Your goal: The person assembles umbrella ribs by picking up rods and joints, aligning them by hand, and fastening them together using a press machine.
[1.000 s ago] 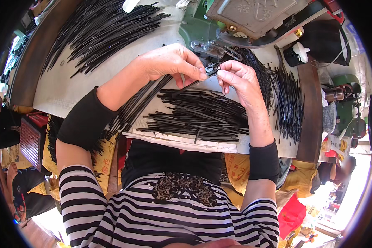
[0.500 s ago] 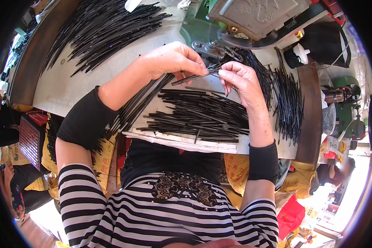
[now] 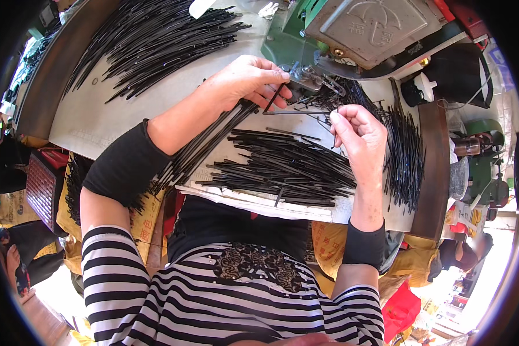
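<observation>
Thin black rods, like umbrella ribs, are in both my hands. My left hand (image 3: 254, 82) is beside the green machine's metal head, its thumb and fingers closed on a short slanted rod (image 3: 274, 98). A little to the right, my right hand (image 3: 358, 131) pinches the end of a second, nearly level rod (image 3: 299, 113). The two rods meet in a V below my left fingers; whether they are joined I cannot tell. Under both hands lies a pile of black rods (image 3: 288, 167). A long bundle of rods (image 3: 210, 141) runs beneath my left forearm.
The green machine (image 3: 282, 43) with its embossed metal plate (image 3: 375, 26) stands at the far side of the pale table (image 3: 155, 104). More rods are heaped at the far left (image 3: 161, 43) and right (image 3: 403, 150). A wooden rim (image 3: 434, 173) edges the table.
My hands have moved apart, the right one going right and slightly nearer me. The rods, held close together before, now spread into a V. The whole view has shifted slightly.
</observation>
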### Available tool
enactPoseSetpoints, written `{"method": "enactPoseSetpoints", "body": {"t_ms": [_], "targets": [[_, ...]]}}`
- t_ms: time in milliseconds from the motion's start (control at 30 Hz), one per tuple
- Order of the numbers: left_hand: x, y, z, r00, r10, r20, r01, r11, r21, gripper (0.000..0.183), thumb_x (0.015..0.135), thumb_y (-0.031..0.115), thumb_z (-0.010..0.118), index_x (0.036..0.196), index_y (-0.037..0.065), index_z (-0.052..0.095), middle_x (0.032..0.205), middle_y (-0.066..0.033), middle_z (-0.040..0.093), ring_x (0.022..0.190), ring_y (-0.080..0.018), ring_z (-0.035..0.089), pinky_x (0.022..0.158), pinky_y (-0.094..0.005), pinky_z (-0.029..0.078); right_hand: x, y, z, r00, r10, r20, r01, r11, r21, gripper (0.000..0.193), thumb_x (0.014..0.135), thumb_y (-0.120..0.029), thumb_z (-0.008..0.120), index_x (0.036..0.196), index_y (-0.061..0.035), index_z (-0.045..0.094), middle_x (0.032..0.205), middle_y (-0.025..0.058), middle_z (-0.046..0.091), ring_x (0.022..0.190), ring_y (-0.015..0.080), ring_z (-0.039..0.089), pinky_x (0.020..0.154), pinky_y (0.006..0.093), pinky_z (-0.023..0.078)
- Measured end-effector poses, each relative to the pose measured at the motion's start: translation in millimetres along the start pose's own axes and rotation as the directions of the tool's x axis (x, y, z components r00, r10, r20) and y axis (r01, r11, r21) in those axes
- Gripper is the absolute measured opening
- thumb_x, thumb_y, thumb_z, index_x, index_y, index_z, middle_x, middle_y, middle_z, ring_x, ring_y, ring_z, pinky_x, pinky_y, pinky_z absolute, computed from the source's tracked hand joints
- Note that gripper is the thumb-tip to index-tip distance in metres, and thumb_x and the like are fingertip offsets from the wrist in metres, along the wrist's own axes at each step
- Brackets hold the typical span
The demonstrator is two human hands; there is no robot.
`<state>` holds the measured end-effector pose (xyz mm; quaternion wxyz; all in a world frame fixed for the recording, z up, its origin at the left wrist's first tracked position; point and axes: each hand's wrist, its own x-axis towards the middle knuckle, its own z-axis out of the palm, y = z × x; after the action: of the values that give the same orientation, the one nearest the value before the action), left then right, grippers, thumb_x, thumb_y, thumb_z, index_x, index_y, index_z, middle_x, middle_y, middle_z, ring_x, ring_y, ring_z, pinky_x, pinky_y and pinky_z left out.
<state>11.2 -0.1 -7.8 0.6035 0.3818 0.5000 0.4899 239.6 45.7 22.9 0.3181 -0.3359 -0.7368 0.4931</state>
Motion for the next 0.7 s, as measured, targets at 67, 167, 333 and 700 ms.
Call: {"method": "enactPoseSetpoints", "body": {"t_ms": [67,167,333,700], "targets": [[1.1,-1.6,-0.7,0.998,0.038,-0.053,-0.040,0.999,-0.035,0.024,0.086,0.024,0.060,0.094,0.002,0.058,0.084,-0.0095,0.064,0.069,-0.0161,0.063,0.061,-0.0270,0.052,1.2,-0.3,-3.5,1.000,0.028,0.005,-0.028,0.998,0.047,0.009,0.083,-0.007,0.062,0.085,0.0015,0.061,0.068,0.0028,0.059,0.054,0.0047,0.051,0.049,0.0177,0.041],[0.8,0.1,-0.9,0.992,0.079,-0.093,-0.090,0.988,-0.126,0.024,0.087,0.024,0.059,0.094,0.002,0.057,0.084,-0.0087,0.063,0.071,-0.0151,0.063,0.062,-0.0262,0.052,0.2,4.8,-14.8,0.997,0.074,-0.008,-0.073,0.992,0.105,0.008,0.083,-0.006,0.061,0.085,0.0019,0.061,0.067,0.0030,0.059,0.053,0.0053,0.051,0.049,0.0179,0.040],[7.3,-10.1,-8.7,0.980,0.139,-0.146,-0.171,0.955,-0.241,0.025,0.087,0.024,0.059,0.099,0.002,0.055,0.089,-0.0082,0.062,0.073,-0.0145,0.063,0.065,-0.0256,0.051,-6.8,16.1,-27.6,0.981,0.038,-0.190,-0.002,0.983,0.183,0.007,0.083,-0.005,0.061,0.086,0.0022,0.061,0.068,0.0039,0.059,0.052,0.0064,0.051,0.049,0.0183,0.040],[-5.0,-7.9,12.9,0.998,-0.045,0.042,0.055,0.960,-0.275,0.027,0.082,0.017,0.064,0.102,0.000,0.057,0.093,-0.0087,0.062,0.076,-0.0155,0.064,0.064,-0.0245,0.053,-12.2,-0.8,29.6,0.631,-0.727,0.273,0.598,0.231,-0.767,0.015,0.072,-0.005,0.069,0.084,-0.0046,0.061,0.076,0.0056,0.061,0.059,0.0181,0.061,0.054,0.0271,0.049]]}}
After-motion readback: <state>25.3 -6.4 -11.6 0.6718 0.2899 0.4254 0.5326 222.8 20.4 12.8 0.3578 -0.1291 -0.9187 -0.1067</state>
